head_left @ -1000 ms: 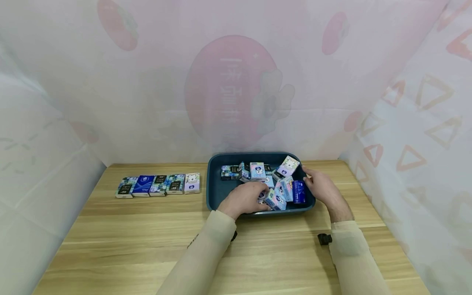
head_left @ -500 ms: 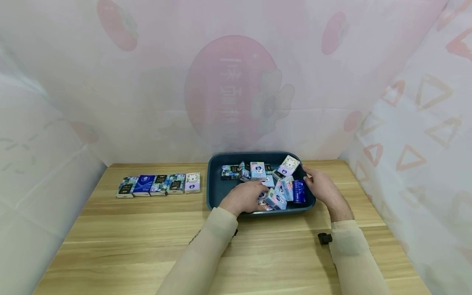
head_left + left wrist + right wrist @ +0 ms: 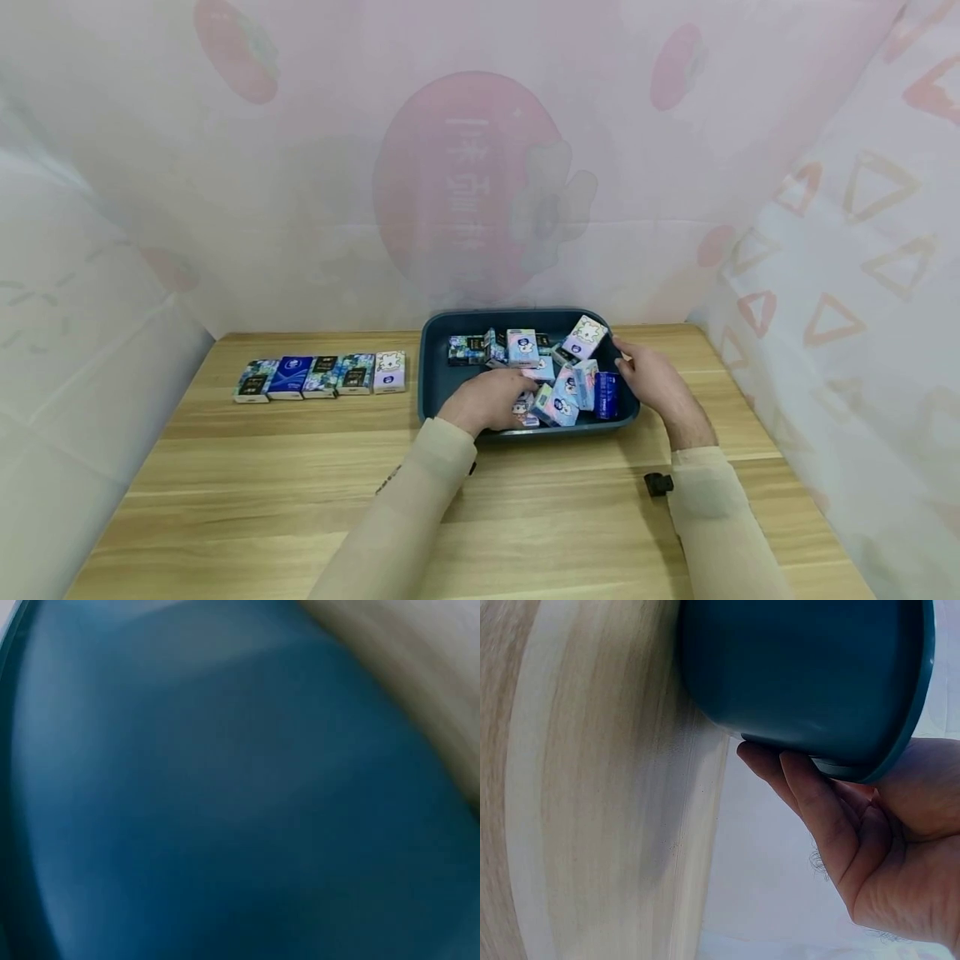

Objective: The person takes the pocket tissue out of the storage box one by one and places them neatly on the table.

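Note:
A dark teal tray (image 3: 442, 383) holds several small tissue packs in a loose pile. My left hand (image 3: 487, 400) reaches over its front rim, fingers and thumb curled round a tissue pack with a cartoon print (image 3: 527, 410). Beside it lie a light blue and pink tissue pack (image 3: 558, 408) and a dark blue tissue pack (image 3: 606, 396). My right hand (image 3: 652, 379) grips the tray's right end; the right wrist view shows the fingers (image 3: 817, 802) against the outer wall below the rim. Only the tray's blurred blue surface (image 3: 225, 787) fills most of the left wrist view.
Left of the tray, several tissue packs lie side by side in a row, from a floral pack (image 3: 256, 382) to a pale lilac pack (image 3: 389, 372). Another lilac pack (image 3: 585, 337) leans high near the tray's back right corner. A printed curtain (image 3: 315, 208) hangs behind the wooden table (image 3: 300, 483).
My left hand has drawn slightly left, baring more of the cartoon-print pack. The packs to its right have shifted a little. My right hand keeps its place on the tray.

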The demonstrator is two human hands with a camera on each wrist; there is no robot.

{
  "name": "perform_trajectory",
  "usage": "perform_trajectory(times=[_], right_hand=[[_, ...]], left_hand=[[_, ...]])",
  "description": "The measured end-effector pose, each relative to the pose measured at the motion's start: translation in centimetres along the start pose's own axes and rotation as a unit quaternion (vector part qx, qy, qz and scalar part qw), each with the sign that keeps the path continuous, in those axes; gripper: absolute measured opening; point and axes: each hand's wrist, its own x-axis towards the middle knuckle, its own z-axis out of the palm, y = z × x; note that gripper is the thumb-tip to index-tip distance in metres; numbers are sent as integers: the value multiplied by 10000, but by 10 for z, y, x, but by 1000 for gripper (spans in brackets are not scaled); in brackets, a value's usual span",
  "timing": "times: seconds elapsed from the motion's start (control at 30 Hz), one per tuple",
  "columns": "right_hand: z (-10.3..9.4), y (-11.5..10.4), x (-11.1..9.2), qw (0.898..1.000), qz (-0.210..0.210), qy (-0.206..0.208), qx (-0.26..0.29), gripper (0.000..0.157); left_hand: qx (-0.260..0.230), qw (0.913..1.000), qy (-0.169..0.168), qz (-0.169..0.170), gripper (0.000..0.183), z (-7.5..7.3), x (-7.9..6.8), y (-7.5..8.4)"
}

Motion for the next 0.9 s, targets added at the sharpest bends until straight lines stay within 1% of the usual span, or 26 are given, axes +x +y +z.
perform_trajectory(times=[0.17,0.37,0.47,0.63,0.9], right_hand=[[-1,-2,0,10000,5,-18,0,55],[-1,-3,-1,10000,9,-32,15,55],[-1,-2,-2,10000,-7,-27,17,55],[0,-1,-1,10000,-61,4,41,55],[0,-1,-1,10000,-40,-21,35,56]], left_hand=[[-182,9998,-63,-38,39,-5,-9,-6],[-161,9996,-50,-221,37,-8,-16,-14],[-224,9994,-43,-256,37,-9,-20,-18],[-392,9990,84,-221,36,-12,-28,-26],[-716,9962,427,-233,41,-21,-41,-40]])
